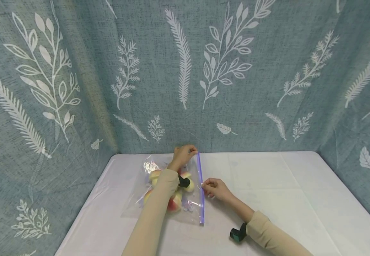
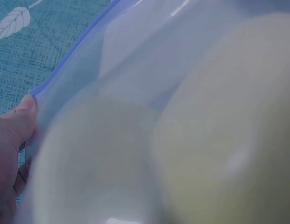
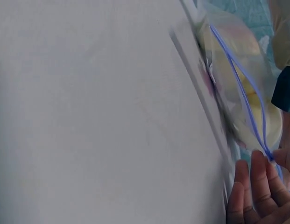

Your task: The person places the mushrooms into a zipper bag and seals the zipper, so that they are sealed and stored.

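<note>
A clear zip bag (image 1: 133, 204) with a purple zip strip (image 1: 203, 209) lies on the white table. Inside it are several round yellow-and-red fruits (image 1: 174, 203). My left hand (image 1: 184, 155) pinches the far end of the strip at the bag's corner; in the left wrist view its thumb (image 2: 27, 103) presses on that corner. Partway along the strip, my right hand (image 1: 216, 188) pinches it between thumb and fingers. In the right wrist view the two purple zip lines (image 3: 250, 88) bow apart and meet at the right fingertips (image 3: 258, 158).
The white-covered table (image 1: 268, 177) reaches back to a blue-green curtain (image 1: 159, 71) with white leaf prints. A dark wrist camera (image 1: 184, 182) on the left arm hangs over the bag. Another dark camera (image 1: 237, 233) is at the right sleeve.
</note>
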The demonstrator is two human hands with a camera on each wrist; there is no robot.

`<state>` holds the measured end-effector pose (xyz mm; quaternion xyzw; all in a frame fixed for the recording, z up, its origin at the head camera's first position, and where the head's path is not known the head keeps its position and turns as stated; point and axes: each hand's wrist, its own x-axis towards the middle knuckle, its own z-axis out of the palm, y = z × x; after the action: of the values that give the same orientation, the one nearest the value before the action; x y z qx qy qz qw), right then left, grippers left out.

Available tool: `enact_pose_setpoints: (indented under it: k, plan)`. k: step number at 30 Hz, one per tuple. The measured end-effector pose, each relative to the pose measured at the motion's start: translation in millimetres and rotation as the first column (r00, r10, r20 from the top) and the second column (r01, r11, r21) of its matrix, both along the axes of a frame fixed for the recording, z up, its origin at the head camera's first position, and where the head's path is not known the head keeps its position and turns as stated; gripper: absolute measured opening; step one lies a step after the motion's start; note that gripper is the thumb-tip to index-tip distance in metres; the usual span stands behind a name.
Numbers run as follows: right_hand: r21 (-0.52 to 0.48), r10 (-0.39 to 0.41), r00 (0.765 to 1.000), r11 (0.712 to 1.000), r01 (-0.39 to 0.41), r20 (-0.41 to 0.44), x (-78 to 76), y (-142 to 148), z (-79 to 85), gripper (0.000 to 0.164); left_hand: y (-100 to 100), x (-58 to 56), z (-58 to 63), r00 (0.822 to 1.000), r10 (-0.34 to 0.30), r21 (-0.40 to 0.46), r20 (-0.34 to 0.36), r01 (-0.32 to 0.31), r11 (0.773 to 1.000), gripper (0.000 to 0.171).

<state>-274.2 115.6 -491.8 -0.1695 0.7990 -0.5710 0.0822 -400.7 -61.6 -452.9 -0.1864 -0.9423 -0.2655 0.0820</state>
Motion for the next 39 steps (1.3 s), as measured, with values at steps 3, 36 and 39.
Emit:
enact_pose_setpoints:
  k: [3,36,39]
  plan:
    - [0.002,0.006,1.000,1.000,-0.006,-0.002,2.4,0.5,0.3,0.023,-0.3,-0.1,-0.6,1.000,0.001,-0.004,-0.004,-0.001,1.000,0.016]
    - [0.021,0.024,0.999,0.999,-0.025,0.046,-2.1,3.9,-29.9,0.023,-1.9,3.7,2.7,1.000,-0.018,0.083,-0.001,0.018,0.996,0.014]
    - [0.025,0.026,0.999,0.999,-0.028,0.046,-2.2,4.0,-31.1,0.022,-2.1,3.5,2.5,1.000,-0.014,0.082,-0.006,0.015,0.997,0.014]
